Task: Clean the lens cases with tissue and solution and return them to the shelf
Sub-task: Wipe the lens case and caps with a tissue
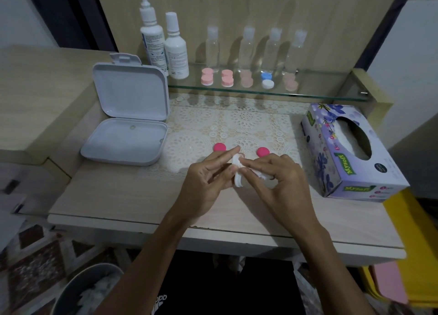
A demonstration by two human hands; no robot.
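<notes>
My left hand (206, 179) holds a white lens case base (237, 181) on edge above the table, fingers curled round it. My right hand (279, 179) presses a small wad of white tissue (237, 161) against the case with thumb and fingertips. Two loose pink caps (219, 146) (262, 151) lie on the lace mat just beyond my hands. On the glass shelf (308, 94) stand several lens cases, pink ones (206, 77) (227, 78) and a blue and white one (267, 80). Two white solution bottles (151, 37) (176, 49) stand at the shelf's left end.
An open white plastic box (128, 115) sits at the left of the table. A purple tissue box (348, 149) lies at the right. Several clear bottles (247, 49) line the back of the shelf. A bin with used tissue (90, 291) stands on the floor at lower left.
</notes>
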